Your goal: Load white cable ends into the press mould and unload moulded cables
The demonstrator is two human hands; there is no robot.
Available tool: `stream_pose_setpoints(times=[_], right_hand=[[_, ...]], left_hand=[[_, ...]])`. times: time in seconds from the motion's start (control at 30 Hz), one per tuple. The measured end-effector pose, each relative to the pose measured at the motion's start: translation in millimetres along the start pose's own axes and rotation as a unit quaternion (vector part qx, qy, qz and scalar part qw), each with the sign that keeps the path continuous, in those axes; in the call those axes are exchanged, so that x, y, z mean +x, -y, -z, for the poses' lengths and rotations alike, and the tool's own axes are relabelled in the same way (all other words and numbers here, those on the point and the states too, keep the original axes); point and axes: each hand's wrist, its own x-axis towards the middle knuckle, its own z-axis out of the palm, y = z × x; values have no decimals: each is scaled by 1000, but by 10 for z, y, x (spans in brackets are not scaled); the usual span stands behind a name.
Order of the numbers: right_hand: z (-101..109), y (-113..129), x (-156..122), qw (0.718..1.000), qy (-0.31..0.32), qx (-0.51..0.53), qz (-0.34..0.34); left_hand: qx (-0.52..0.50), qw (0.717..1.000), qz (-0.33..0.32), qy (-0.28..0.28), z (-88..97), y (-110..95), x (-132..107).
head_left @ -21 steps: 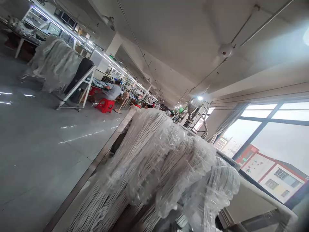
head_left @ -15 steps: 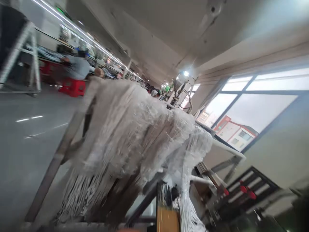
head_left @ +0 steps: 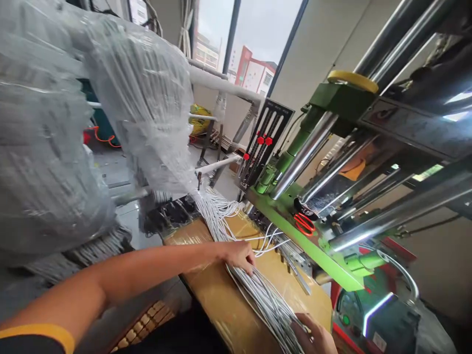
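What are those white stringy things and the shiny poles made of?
The thin white cables under the left hand look plastic-coated: smooth, bendy, matte. The shiny round machine bars look like polished steel, mirror-bright with sharp highlights. The right hand grips the bundle's near end.

Plastic-wrapped cable bundles [head_left: 121, 93] are hanging over a white rack rail [head_left: 224, 84] at upper left, filling that side of the view. A green machine frame [head_left: 295, 221] is sitting along the right, with polished steel columns [head_left: 306, 152] slanting up to a yellow cap [head_left: 352, 81]; red-handled scissors [head_left: 304, 223] are lying on the green ledge. A black panel with red sliders [head_left: 263, 140] is standing behind it, and a window [head_left: 250, 54] is showing a red-and-white building outside.
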Motion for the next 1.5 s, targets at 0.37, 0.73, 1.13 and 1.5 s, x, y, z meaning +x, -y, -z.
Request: stream_pose_setpoints(times=[0.37,0.73,1.13,1.5], right_hand=[[-326,853,592,992,73,100,-33],[-276,963,708,995,78,60,2],[-302,571,-70,915,15,-305,264],[93,322,130,990,109,88,14]], left_hand=[[-145,981,95,82,212,-83,61],[-29,999,34,-17,171,-277,106],[46,995,73,44,-380,-582,-639],[-323,926,190,49,-683,-389,-584]])
